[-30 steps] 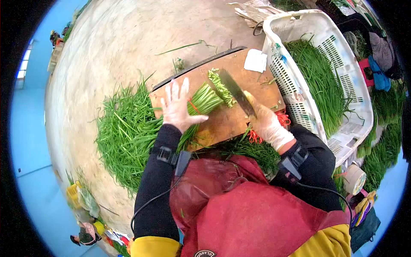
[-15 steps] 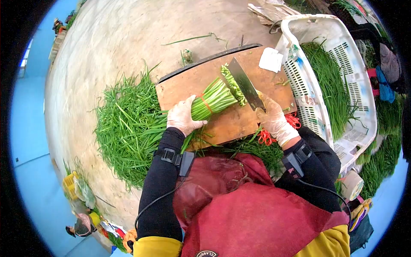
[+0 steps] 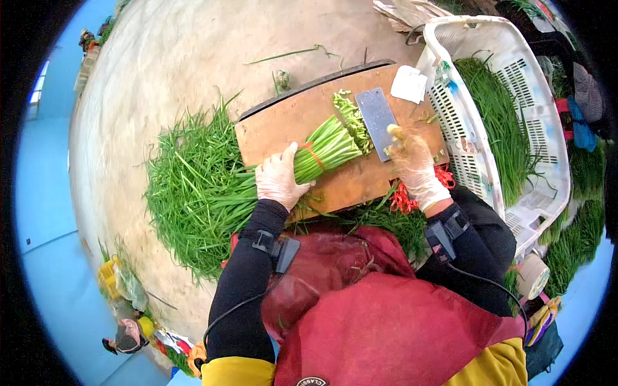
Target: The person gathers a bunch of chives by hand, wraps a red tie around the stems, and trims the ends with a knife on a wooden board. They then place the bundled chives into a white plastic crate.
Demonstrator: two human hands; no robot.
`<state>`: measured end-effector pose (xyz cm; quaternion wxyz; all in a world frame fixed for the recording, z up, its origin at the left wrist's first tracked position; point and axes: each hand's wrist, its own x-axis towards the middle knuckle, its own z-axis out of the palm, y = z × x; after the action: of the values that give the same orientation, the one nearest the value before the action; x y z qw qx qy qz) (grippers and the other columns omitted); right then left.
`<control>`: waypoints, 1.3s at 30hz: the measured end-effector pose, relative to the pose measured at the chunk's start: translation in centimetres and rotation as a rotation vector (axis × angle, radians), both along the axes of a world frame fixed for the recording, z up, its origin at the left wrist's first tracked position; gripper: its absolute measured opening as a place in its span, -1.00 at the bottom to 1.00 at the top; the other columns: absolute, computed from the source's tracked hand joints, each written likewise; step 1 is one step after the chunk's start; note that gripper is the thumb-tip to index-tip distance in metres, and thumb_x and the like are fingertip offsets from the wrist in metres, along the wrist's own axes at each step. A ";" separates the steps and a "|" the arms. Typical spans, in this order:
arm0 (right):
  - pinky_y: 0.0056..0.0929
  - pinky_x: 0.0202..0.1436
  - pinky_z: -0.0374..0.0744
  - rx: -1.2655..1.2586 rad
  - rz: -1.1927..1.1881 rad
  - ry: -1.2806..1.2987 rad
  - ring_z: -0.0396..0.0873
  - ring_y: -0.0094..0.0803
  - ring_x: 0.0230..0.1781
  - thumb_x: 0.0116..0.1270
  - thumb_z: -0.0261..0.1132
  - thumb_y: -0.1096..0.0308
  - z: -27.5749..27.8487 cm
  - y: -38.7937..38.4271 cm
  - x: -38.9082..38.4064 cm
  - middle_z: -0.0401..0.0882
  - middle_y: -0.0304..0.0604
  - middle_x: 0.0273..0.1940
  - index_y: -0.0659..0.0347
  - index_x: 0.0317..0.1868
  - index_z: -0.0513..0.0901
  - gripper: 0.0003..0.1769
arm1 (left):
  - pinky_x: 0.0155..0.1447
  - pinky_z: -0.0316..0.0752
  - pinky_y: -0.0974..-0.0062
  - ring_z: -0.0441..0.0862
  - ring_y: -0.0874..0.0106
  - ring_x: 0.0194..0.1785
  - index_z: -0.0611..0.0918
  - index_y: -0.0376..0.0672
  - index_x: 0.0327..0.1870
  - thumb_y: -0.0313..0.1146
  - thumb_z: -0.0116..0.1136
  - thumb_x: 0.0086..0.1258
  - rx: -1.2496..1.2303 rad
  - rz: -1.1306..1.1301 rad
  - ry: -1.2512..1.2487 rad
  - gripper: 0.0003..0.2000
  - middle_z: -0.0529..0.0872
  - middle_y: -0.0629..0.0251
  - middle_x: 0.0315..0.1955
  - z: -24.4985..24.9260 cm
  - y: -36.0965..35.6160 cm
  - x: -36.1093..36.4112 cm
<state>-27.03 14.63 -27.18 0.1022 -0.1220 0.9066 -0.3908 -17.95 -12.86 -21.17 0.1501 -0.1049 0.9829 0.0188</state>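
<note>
A bunch of garlic chives (image 3: pixel 331 145), bound with a red-orange band (image 3: pixel 314 154), lies across the wooden board (image 3: pixel 270 141). My gloved left hand (image 3: pixel 278 175) is wrapped round its leafy part, left of the band. Beside the cut ends is a strip of chopped-off stem ends (image 3: pixel 353 119). My gloved right hand (image 3: pixel 414 164) is closed at the lower end of a cleaver (image 3: pixel 374 122), whose broad face is turned upward right of the trimmings. The handle is hidden in the hand, and its fingers are slightly blurred.
A heap of loose chives (image 3: pixel 193 193) lies left of the board. To the right stands a white plastic basket (image 3: pixel 496 193) with chives inside. Red bands (image 3: pixel 403 199) hang at the board's near edge. A white paper piece (image 3: pixel 409 84) is at its far right corner.
The cleaver has moved right, away from the cut ends, and its blade has turned to show its broad face. The left hand still grips the bunch.
</note>
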 end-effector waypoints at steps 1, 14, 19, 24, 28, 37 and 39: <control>-0.22 0.09 0.57 -0.158 0.007 -0.079 0.63 0.01 -0.09 0.20 0.30 0.41 -0.4 -0.7 0.1 0.68 0.14 -0.19 0.20 0.22 0.55 -0.48 | 0.16 0.40 0.17 0.57 0.21 0.07 0.35 0.04 0.37 0.09 0.53 -0.10 0.001 -0.001 -0.003 -0.07 0.62 0.22 -0.03 -0.2 0.0 0.3; -0.56 -0.47 0.48 -0.688 -0.326 -0.743 0.48 -0.56 -0.58 0.28 0.36 0.44 2.0 -8.1 1.5 0.60 -0.25 -0.49 0.28 -0.31 0.63 -0.91 | 0.19 0.37 0.18 0.53 0.22 0.10 0.29 -0.01 0.44 0.13 0.53 -0.13 -0.020 -0.058 0.128 0.03 0.58 0.21 0.00 -1.1 0.2 0.9; -0.56 -0.47 0.48 -0.736 -0.330 -0.726 0.48 -0.56 -0.57 0.27 0.34 0.50 1.9 -7.9 1.5 0.60 -0.25 -0.50 0.27 -0.33 0.62 -0.95 | 0.25 0.34 0.19 0.52 0.23 0.14 0.25 -0.02 0.47 0.16 0.53 -0.15 0.000 -0.079 0.127 0.08 0.57 0.20 0.05 -1.2 0.1 1.0; -0.61 -0.56 0.45 -0.720 -0.389 -0.462 0.46 -0.59 -0.64 0.24 0.36 0.47 -1.1 -6.1 -0.6 0.60 -0.29 -0.54 0.23 -0.38 0.64 -0.94 | 0.28 0.32 0.20 0.50 0.23 0.17 0.23 -0.03 0.48 0.17 0.53 -0.16 -0.011 -0.092 0.148 0.10 0.56 0.18 0.10 -1.4 -0.1 0.9; -0.60 -0.53 0.44 -0.730 -0.385 -0.592 0.46 -0.57 -0.63 0.27 0.32 0.45 1.7 -3.4 -1.3 0.59 -0.25 -0.54 0.23 -0.42 0.63 -0.90 | 0.25 0.38 0.20 0.53 0.20 0.15 0.23 -0.04 0.47 0.15 0.54 -0.15 -0.022 -0.069 0.104 0.10 0.58 0.17 0.09 -0.8 0.2 0.5; -0.38 -0.12 0.59 -0.246 -0.141 -0.289 0.66 -0.35 -0.24 0.29 0.25 0.41 1.5 3.0 2.0 0.66 -0.08 -0.36 0.31 -0.17 0.67 -0.82 | 0.29 0.42 0.27 0.58 0.09 0.16 0.43 -0.25 0.30 -0.09 0.60 -0.16 0.506 -0.150 0.306 -0.09 0.64 0.00 0.04 1.0 -3.9 0.6; -0.43 -0.08 0.58 -0.501 -0.155 -0.483 0.62 -0.46 -0.24 0.30 0.24 0.44 2.1 3.6 2.8 0.70 -0.15 -0.30 0.32 -0.08 0.66 -0.78 | 0.37 0.34 0.32 0.53 0.19 0.24 0.40 -0.32 0.30 -0.16 0.64 -0.20 0.576 -0.124 0.370 -0.05 0.60 0.02 0.11 3.1 -4.5 1.6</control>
<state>-24.24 18.25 -25.03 0.2506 0.0219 0.7388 -0.6253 -16.39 -17.39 -18.10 -0.0063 0.0071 0.9523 0.3050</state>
